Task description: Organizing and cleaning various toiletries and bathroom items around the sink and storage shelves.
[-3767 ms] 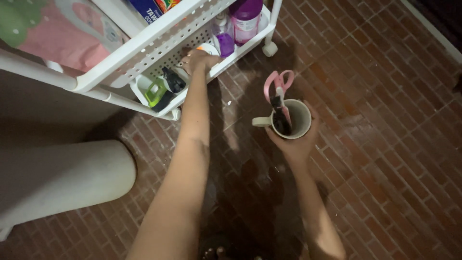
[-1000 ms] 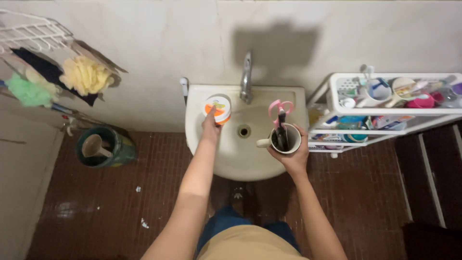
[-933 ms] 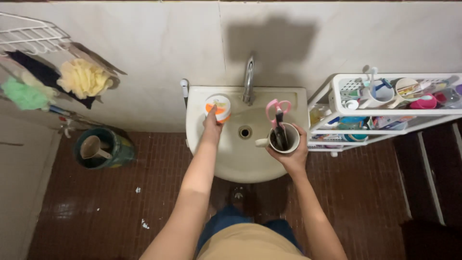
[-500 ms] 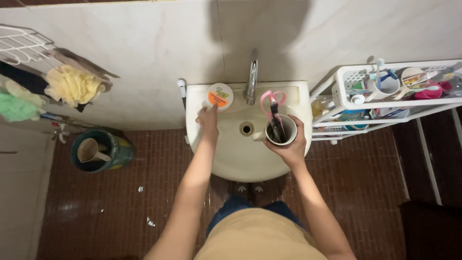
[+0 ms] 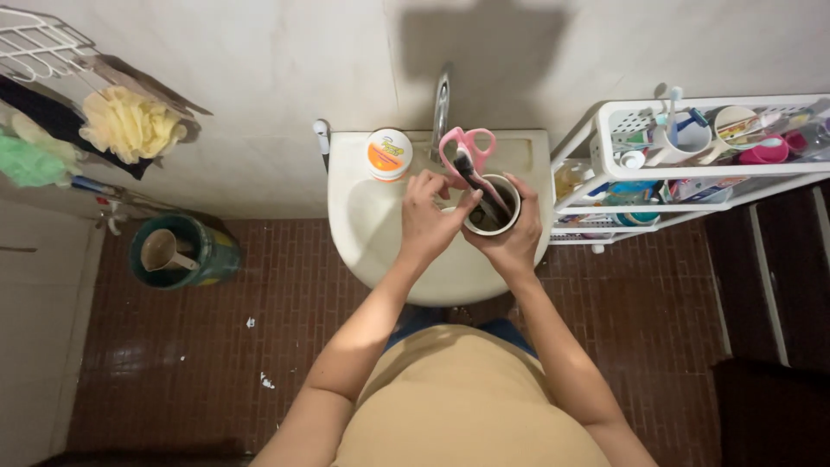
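My right hand (image 5: 512, 238) grips a beige mug (image 5: 489, 207) over a white sink (image 5: 367, 233). Pink-handled scissors (image 5: 467, 149) and a dark item stand in the mug. My left hand (image 5: 428, 220) is against the mug's left side and hides its handle. Its thumb and fingertips pinch the scissors just below the pink loops. A round jar with an orange and white lid (image 5: 389, 154) stands alone on the sink's back rim, left of the faucet (image 5: 442, 102).
A white shelf cart (image 5: 609, 164) with cups, toothbrushes and bottles stands right of the sink. A wire rack (image 5: 39, 43) with sponges and cloths hangs on the left wall. A green bucket (image 5: 186, 255) with a scoop sits on the brown brick floor.
My left hand let go of the jar on the sink rim and crossed right to the mug and scissors. My right hand moved the mug slightly left and back.
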